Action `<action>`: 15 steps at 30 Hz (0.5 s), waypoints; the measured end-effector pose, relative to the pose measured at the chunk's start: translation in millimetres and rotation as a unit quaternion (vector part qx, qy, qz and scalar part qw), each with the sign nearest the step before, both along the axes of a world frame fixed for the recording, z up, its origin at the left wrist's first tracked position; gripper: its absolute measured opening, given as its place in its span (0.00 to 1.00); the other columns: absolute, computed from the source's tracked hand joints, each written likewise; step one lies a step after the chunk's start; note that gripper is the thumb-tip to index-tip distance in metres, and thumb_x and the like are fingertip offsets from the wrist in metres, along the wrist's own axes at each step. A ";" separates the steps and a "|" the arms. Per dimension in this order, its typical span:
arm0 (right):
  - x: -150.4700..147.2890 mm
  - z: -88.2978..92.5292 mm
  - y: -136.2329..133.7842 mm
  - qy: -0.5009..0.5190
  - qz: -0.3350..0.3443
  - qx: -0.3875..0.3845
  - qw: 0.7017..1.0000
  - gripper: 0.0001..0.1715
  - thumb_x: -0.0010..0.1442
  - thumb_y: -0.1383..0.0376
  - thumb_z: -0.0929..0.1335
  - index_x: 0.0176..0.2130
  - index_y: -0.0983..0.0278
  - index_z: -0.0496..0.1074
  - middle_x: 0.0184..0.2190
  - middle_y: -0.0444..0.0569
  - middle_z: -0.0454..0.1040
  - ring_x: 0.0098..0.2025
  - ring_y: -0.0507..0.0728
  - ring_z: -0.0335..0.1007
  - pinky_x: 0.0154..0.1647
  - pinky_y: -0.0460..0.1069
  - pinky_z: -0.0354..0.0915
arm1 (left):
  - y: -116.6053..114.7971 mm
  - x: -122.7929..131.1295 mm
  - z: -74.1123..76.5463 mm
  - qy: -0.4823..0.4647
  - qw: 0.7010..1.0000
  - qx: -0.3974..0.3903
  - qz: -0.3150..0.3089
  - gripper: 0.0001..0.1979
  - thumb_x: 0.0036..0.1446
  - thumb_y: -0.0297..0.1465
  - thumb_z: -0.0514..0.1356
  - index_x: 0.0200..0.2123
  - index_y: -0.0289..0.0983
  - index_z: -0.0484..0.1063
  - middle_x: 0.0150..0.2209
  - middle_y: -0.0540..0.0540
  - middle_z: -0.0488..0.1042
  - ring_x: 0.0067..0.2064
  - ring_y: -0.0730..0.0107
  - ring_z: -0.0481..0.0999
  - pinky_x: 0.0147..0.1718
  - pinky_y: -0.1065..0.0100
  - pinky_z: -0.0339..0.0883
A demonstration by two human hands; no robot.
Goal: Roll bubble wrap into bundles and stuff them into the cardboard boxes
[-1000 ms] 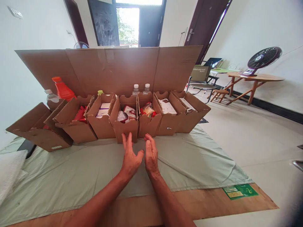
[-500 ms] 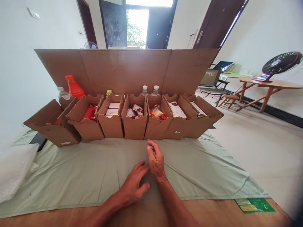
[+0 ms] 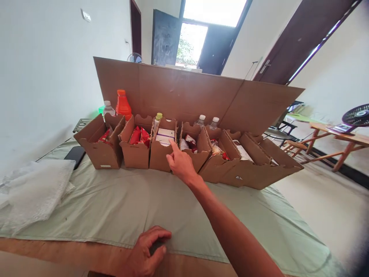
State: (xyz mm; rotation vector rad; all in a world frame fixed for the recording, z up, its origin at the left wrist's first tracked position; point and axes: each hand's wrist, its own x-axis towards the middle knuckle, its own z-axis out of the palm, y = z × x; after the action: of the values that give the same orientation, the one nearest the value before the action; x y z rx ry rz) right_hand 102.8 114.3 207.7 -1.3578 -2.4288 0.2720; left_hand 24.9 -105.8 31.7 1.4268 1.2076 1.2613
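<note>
My right hand [image 3: 181,162] reaches forward with its index finger stretched out and the other fingers partly bent. It holds nothing. The fingertip is in front of the third cardboard bin [image 3: 159,157] from the left, which holds white packets [image 3: 165,135]. Whether the finger touches the bin I cannot tell. Low in the view, my left hand [image 3: 150,248] is near the table's front edge, thumb apart from the curved fingers and nothing between them. Right of the pointing finger, another cardboard bin [image 3: 198,159] holds small brown-and-white packages [image 3: 190,142].
More cardboard bins continue the row, one with red packets [image 3: 140,135]. Behind them stand a tall cardboard panel [image 3: 187,88], an orange bottle [image 3: 123,104] and clear bottles [image 3: 214,123]. Bubble wrap [image 3: 43,188] and a black phone-like object [image 3: 75,156] lie left on the green cloth [image 3: 115,204].
My right hand has moved forward to the third bin with its index finger out. My left hand has drawn back toward the table edge. The view has turned left and tilted.
</note>
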 end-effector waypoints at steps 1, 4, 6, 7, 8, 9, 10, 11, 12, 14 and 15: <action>-10.0 6.9 6.0 -0.022 -0.010 0.002 1.000 0.31 0.67 0.67 0.64 0.67 0.61 0.62 0.39 0.52 0.82 0.43 0.63 0.78 0.43 0.52 0.65 | 0.6 0.6 -2.3 -0.003 1.000 0.007 0.000 0.15 0.61 0.38 0.60 0.48 0.42 0.80 0.43 0.43 0.81 0.44 0.61 0.80 0.45 0.64 0.72; -26.2 14.7 11.6 -0.056 -0.031 0.016 0.998 0.18 0.68 0.68 0.62 0.53 0.63 0.75 0.41 0.58 0.82 0.44 0.65 0.78 0.40 0.52 0.64 | -1.2 -1.3 -8.3 -0.048 0.999 -0.008 0.013 0.15 0.61 0.40 0.60 0.46 0.41 0.80 0.41 0.42 0.81 0.44 0.59 0.80 0.45 0.63 0.73; -25.7 13.2 2.2 -0.074 -0.037 0.022 0.996 0.16 0.70 0.68 0.61 0.49 0.63 0.76 0.41 0.58 0.82 0.43 0.65 0.79 0.39 0.51 0.62 | -4.8 -2.9 -10.2 -0.091 0.992 -0.023 0.081 0.16 0.61 0.41 0.61 0.47 0.41 0.80 0.44 0.41 0.80 0.45 0.59 0.80 0.47 0.62 0.73; -22.2 11.3 -6.5 -0.080 -0.036 0.024 0.996 0.15 0.70 0.68 0.61 0.49 0.63 0.75 0.40 0.57 0.82 0.43 0.64 0.79 0.38 0.50 0.61 | -6.7 -3.0 -10.1 -0.107 0.985 -0.023 0.134 0.16 0.61 0.41 0.61 0.48 0.41 0.79 0.47 0.41 0.79 0.46 0.59 0.79 0.49 0.61 0.73; -16.4 9.1 -17.9 -0.085 -0.034 0.026 0.996 0.15 0.70 0.68 0.61 0.49 0.63 0.75 0.40 0.57 0.82 0.42 0.63 0.79 0.37 0.50 0.60 | -8.5 -2.7 -9.5 -0.118 0.974 -0.018 0.191 0.18 0.61 0.41 0.61 0.50 0.41 0.78 0.50 0.40 0.78 0.48 0.58 0.79 0.51 0.60 0.72; -8.3 6.6 -31.3 -0.088 -0.030 0.026 0.995 0.14 0.71 0.68 0.61 0.49 0.63 0.75 0.39 0.56 0.82 0.41 0.63 0.79 0.36 0.49 0.60 | -9.9 -1.9 -8.4 -0.127 0.961 -0.006 0.248 0.19 0.61 0.42 0.61 0.53 0.41 0.76 0.53 0.40 0.77 0.51 0.57 0.78 0.54 0.59 0.71; 2.3 3.9 -46.5 -0.093 -0.024 0.025 0.995 0.14 0.71 0.67 0.61 0.48 0.63 0.75 0.38 0.55 0.82 0.39 0.62 0.79 0.35 0.49 0.59 | -10.9 -1.1 -7.0 -0.131 0.948 0.009 0.291 0.21 0.61 0.42 0.62 0.55 0.41 0.74 0.57 0.39 0.75 0.55 0.55 0.76 0.57 0.58 0.69; 15.3 1.1 -62.5 -0.094 -0.012 0.023 0.995 0.13 0.71 0.67 0.62 0.46 0.63 0.75 0.37 0.53 0.82 0.38 0.61 0.79 0.34 0.48 0.58 | -11.6 -0.3 -5.5 -0.134 0.936 0.023 0.324 0.24 0.61 0.42 0.62 0.58 0.41 0.72 0.60 0.39 0.72 0.59 0.53 0.73 0.60 0.56 0.66; 30.8 -1.6 -78.7 -0.088 0.005 0.021 0.996 0.12 0.71 0.66 0.62 0.45 0.62 0.75 0.34 0.51 0.82 0.36 0.59 0.79 0.33 0.48 0.58 | -12.0 0.0 -3.9 -0.138 0.927 0.034 0.347 0.25 0.61 0.42 0.62 0.60 0.41 0.70 0.63 0.39 0.70 0.62 0.52 0.71 0.62 0.55 0.64; 67.9 -6.1 -108.0 -0.042 0.065 0.024 0.997 0.12 0.70 0.67 0.62 0.41 0.61 0.75 0.29 0.46 0.80 0.31 0.56 0.77 0.32 0.47 0.59 | -13.0 -0.7 -0.9 -0.142 0.918 0.043 0.369 0.28 0.61 0.42 0.62 0.62 0.42 0.66 0.67 0.39 0.65 0.66 0.49 0.66 0.65 0.52 0.60; 88.6 -7.7 -119.6 0.004 0.099 0.030 0.995 0.13 0.70 0.67 0.62 0.40 0.61 0.75 0.27 0.45 0.79 0.29 0.55 0.76 0.32 0.47 0.60 | -13.9 -1.5 0.7 -0.141 0.916 0.043 0.373 0.29 0.61 0.42 0.62 0.63 0.42 0.65 0.67 0.39 0.64 0.67 0.48 0.64 0.66 0.51 0.59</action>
State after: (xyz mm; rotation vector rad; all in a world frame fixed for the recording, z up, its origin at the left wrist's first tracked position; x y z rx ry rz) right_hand 191.4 -5.3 200.0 -1.0898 -2.5465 0.2501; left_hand 23.3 -119.7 32.4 0.7915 1.5649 1.9727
